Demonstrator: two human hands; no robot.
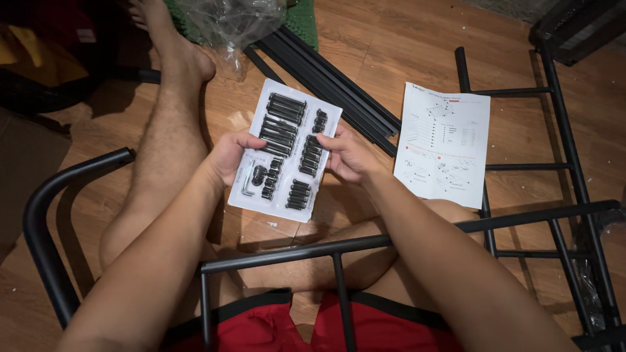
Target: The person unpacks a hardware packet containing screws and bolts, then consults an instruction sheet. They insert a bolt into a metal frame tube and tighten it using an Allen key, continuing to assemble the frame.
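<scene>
Both of my hands hold a white blister card of black screws and bolts over my lap. My left hand grips its left edge, thumb on top near the long bolts. My right hand grips the right edge, fingertips touching the plastic over the short bolts. A small hex key and several round black parts sit in the card's lower left pocket. I sit on a wooden floor with my legs out in front.
A printed instruction sheet lies on the floor to the right. Black metal frame tubes cross over my lap, a ladder-like rack lies right, flat black rails and crumpled clear plastic lie ahead.
</scene>
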